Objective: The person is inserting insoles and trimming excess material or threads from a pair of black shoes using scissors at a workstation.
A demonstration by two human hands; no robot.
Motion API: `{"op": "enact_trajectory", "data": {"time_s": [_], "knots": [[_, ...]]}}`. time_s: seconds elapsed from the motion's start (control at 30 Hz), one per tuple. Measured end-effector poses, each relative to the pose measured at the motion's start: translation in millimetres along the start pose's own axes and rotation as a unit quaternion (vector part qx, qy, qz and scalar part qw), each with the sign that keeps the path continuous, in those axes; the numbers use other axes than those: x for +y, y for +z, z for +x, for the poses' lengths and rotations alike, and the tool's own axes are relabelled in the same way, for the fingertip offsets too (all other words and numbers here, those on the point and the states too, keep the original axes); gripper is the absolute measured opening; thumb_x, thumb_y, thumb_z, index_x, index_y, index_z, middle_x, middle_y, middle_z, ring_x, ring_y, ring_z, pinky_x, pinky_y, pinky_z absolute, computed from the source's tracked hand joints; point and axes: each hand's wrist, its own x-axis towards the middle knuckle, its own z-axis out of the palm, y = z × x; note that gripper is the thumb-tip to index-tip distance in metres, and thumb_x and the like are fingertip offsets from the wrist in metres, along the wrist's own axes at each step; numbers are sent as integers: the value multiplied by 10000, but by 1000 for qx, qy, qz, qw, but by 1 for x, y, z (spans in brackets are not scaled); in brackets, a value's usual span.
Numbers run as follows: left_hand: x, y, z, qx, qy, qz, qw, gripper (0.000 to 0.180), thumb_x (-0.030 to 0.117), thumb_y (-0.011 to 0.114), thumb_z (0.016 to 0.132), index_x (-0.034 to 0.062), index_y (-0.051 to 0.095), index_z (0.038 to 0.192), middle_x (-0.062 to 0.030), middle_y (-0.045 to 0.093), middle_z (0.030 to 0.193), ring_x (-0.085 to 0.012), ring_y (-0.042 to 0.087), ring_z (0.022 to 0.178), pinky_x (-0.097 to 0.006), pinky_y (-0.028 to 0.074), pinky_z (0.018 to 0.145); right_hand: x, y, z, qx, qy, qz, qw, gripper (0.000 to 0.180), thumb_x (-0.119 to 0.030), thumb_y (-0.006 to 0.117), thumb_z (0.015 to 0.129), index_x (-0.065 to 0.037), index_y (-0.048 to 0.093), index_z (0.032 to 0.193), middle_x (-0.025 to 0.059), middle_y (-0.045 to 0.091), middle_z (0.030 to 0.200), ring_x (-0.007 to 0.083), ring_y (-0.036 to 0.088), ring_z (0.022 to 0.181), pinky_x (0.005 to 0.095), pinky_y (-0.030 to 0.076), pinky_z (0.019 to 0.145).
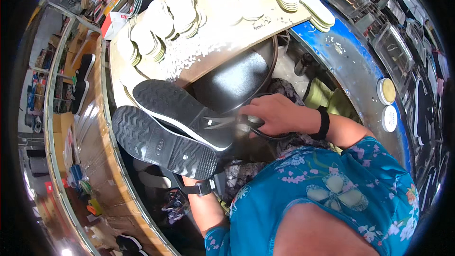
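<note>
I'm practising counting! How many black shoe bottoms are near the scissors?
2: the upper sole, by the scissors, and the lower sole, partly in front of it. More could be hidden behind.

A tan board [232,42] carries stacked white sole-shaped pieces [159,18] and scattered scraps [186,56].

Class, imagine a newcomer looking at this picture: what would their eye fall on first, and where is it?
Most likely the pair of black shoes, soles turned up, left of centre. Next, perhaps, the scissors in the person's right hand, near the middle, their blades over the shoes. Stacks of white insoles also stand out on the pale board at the top.
</note>
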Motion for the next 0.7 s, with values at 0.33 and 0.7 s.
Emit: {"op": "enact_trajectory", "data": {"time_s": [0.33, 0.7], "knots": [[-11, 28, 17, 23, 16, -29, 999, 229, 195, 501, 874, 17, 560, 1006, -90, 597, 889, -205, 591, 817, -308, 517, 691, 11, 20, -18, -45, 47, 65, 996, 493, -355, 685, 694, -107, 534, 1092, 103, 556, 745, 291, 575, 689, 372, 453, 593], [-12, 59, 24, 37, -8, 114, 993, 283, 270, 469, 882, 26, 564, 991, -108, 592, 943, -221, 589, 833, -348, 511, 689, -7, -6, -10, -3, -66, -37, 997, 484, -349, 689, 680, -147, 519, 1086, 91, 532, 754, 279, 568, 650, 382, 459, 573]]}}
